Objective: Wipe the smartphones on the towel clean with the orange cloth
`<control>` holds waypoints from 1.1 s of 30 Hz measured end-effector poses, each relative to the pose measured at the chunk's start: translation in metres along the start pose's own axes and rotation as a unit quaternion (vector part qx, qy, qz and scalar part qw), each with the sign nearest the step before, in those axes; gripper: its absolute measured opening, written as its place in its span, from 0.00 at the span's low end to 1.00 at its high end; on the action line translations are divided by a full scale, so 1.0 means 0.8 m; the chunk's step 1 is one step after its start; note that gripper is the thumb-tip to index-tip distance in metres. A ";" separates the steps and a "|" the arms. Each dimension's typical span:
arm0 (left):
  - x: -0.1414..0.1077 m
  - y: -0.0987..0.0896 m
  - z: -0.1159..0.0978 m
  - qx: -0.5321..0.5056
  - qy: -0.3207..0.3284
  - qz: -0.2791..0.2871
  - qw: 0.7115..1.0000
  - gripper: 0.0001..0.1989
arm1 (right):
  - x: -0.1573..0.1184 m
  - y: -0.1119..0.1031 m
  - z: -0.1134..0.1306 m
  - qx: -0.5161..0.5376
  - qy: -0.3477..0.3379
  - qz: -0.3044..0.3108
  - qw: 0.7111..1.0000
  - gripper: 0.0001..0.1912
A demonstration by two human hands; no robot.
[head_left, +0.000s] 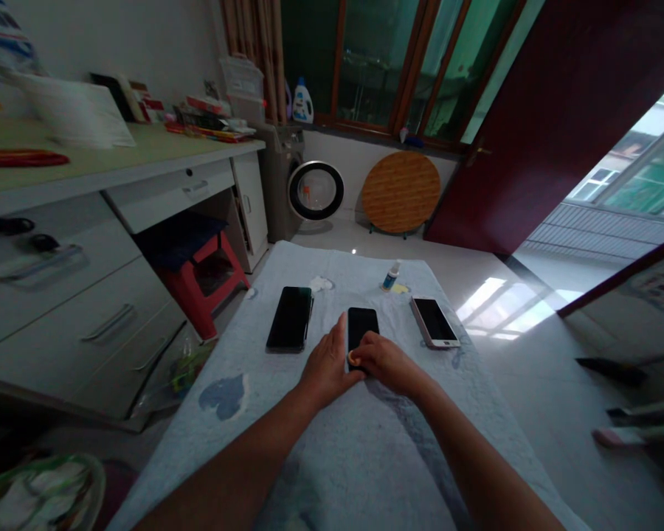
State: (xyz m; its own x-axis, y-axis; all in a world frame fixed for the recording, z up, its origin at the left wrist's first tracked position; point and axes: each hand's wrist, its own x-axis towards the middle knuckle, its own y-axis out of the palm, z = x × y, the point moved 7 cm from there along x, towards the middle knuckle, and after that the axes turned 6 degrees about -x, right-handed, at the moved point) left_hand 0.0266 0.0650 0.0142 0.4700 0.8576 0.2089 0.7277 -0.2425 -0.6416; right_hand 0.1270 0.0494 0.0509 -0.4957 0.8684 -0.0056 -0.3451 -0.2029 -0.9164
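Note:
A black smartphone (361,324) lies flat on the cloth-covered table in front of me. My left hand (327,363) rests along its left edge, fingers stretched out, with the thumb at its lower end. Over the phone's lower part, my right hand (384,359) is closed in a pinch on a small orange-yellow piece (355,359), pressed to the screen; its kind is mostly hidden by the fingers. A larger black phone (291,318) lies to the left. On the right is a white-framed phone (434,322). Behind them stands a small spray bottle (390,277) with a blue label.
A pale blue cloth (365,457) with heart prints covers the table. Left of it are a red stool (215,276) and a white desk (144,177). Beyond are a washing machine with its door (316,190) open and a round wooden tabletop (401,192).

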 end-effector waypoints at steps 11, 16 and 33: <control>0.000 0.000 -0.005 0.047 -0.008 0.013 0.999 0.58 | 0.070 -0.019 -0.071 -0.082 0.127 -0.070 0.986 0.12; 0.000 -0.001 -0.005 0.047 -0.010 0.014 0.999 0.58 | 0.102 -0.020 -0.083 -0.119 0.166 -0.091 0.975 0.13; 0.001 0.003 -0.004 0.064 -0.012 0.057 0.996 0.45 | -0.001 -0.002 -0.004 0.015 -0.004 0.032 0.999 0.09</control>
State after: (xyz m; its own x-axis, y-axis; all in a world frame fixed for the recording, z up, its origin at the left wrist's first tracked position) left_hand 0.0307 0.0638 0.0154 0.5327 0.8389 0.1115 0.5997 -0.2812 -0.7492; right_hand 0.1306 0.0503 0.0509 -0.5240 0.8496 -0.0596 -0.3371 -0.2712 -0.9016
